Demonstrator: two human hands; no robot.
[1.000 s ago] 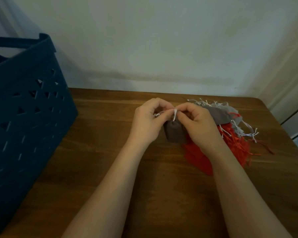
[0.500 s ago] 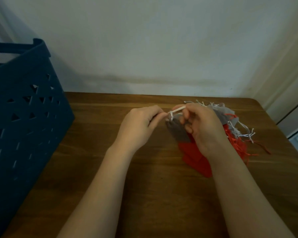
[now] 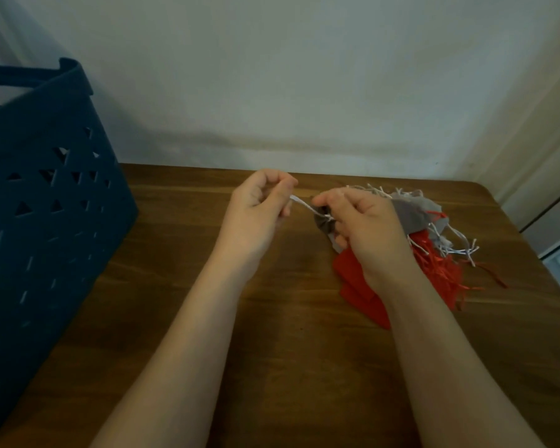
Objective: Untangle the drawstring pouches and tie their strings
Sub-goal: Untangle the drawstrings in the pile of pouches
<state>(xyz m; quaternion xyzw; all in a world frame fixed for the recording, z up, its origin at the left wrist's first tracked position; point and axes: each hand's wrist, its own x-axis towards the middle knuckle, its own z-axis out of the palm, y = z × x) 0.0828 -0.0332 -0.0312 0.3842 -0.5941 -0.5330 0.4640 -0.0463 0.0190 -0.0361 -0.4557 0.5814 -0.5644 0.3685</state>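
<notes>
A dark blue plastic basket [image 3: 46, 202] stands at the left on the wooden table [image 3: 291, 367], its wall pierced with triangular and slot-shaped cutouts, its rim rising above the tabletop's far edge. The table is brown with visible grain and a rounded far right corner. Behind it runs a plain pale wall [image 3: 304, 76], with a light vertical trim [image 3: 537, 163] at the right.
</notes>
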